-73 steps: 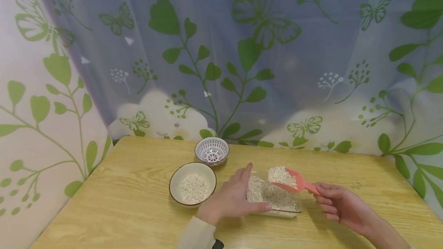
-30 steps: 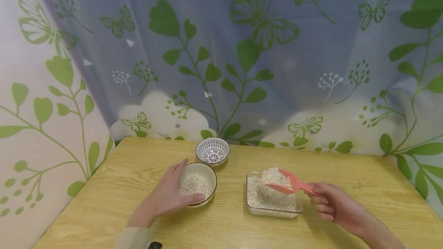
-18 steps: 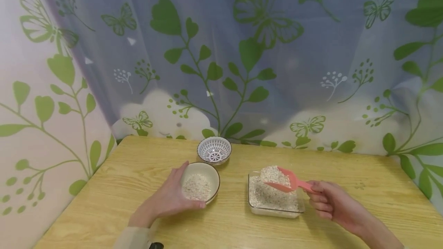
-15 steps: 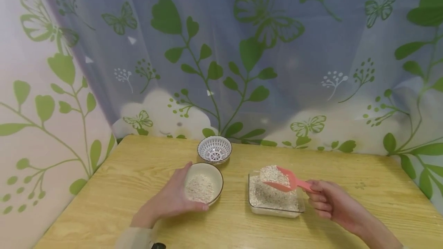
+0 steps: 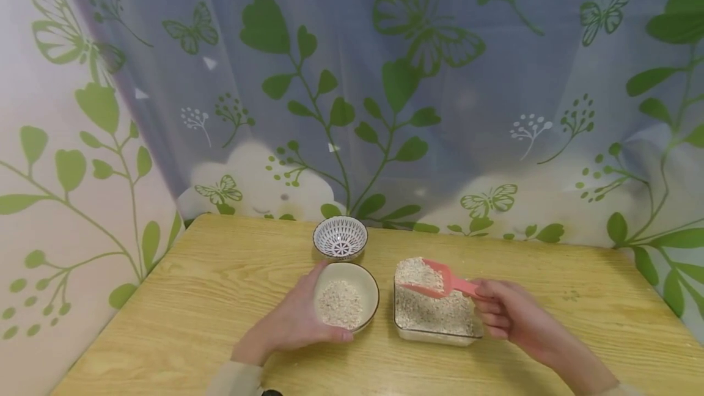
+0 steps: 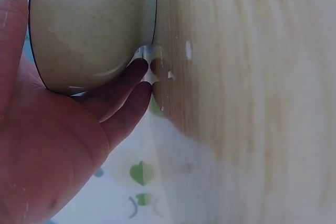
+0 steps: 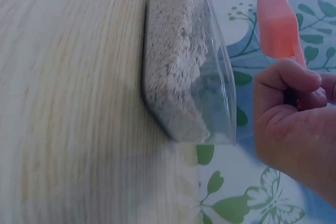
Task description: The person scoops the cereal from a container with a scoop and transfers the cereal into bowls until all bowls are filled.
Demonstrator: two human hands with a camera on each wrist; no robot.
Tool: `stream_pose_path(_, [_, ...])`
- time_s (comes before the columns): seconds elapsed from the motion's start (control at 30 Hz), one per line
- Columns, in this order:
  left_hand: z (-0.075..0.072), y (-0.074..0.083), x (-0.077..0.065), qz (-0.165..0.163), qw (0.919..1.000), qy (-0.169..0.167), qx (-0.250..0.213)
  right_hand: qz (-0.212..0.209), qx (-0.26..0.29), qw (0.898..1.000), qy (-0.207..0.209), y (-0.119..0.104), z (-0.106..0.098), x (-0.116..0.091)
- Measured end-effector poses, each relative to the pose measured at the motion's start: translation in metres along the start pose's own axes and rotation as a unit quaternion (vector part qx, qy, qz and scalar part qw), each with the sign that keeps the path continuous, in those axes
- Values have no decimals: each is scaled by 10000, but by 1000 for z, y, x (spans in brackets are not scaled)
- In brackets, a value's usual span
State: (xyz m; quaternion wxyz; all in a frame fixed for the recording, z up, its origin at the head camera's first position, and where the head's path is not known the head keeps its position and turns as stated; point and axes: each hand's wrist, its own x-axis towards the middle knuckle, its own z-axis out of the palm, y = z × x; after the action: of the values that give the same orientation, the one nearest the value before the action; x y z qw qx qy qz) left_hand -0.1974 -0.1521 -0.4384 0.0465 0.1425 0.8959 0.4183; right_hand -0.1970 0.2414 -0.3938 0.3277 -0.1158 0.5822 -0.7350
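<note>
The pink scoop point(image 5: 447, 277) is above the far left part of a clear rectangular container point(image 5: 437, 337), heaped with pale flakes point(image 5: 416, 272) that rise past its edges. The right hand point(image 5: 511, 313) holds it by the handle, thumb and fingers closed about the grip, and the right wrist view shows the scoop well clear of the container's rim. More of the same flakes fill much of the container, their surface sloping unevenly beneath the glassy wall. To the left of it, near but apart, is a cream bowl point(image 5: 367, 280) with a dark rim and a layer of flakes in the bottom. The left hand point(image 5: 291, 322) holds this bowl from its left side, the thumb along the near edge and the fingers round the far side (whether the base touches the table, I cannot tell). Just beyond the cream bowl stands a smaller patterned bowl point(image 5: 340, 234), white inside with dark markings that radiate from the centre. All this is on or over a wooden table point(image 5: 181, 310) with yellowish grain. Behind it hangs a blue and white cloth point(image 5: 467, 115) printed with green leaves and butterflies. A pale sleeve point(image 5: 235, 380) covers the left wrist.
</note>
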Motion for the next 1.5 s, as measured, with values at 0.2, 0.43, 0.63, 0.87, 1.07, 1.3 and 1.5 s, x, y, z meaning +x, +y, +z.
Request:
stream_pose_path(0.2, [1,-1,1,74,9998,-5,-179,101,-483,9975,507,-6,18,11])
stream_pose_path(0.43, [1,-3,1,21,9993,-81,-356,150,-954,9910,927,-10,38,26])
stream_pose_path(0.63, [1,-4,1,-26,9989,-138,-458,120,-1244,9864,1071,-9,53,38])
stream_pose_path(0.87, [0,-2,1,-60,9982,-202,-557,89,-1668,9785,1207,-8,66,52])
stream_pose_path(1.07, [0,-2,1,29,9972,-269,-698,-103,-2262,9652,1311,-6,78,60])
stream_pose_path(1.3, [1,-3,2,-35,9977,-256,-634,-993,-4118,8918,1587,3,93,66])
stream_pose_path(1.5, [0,-3,2,52,9966,-311,-757,-2299,-5967,7541,1496,11,102,66])
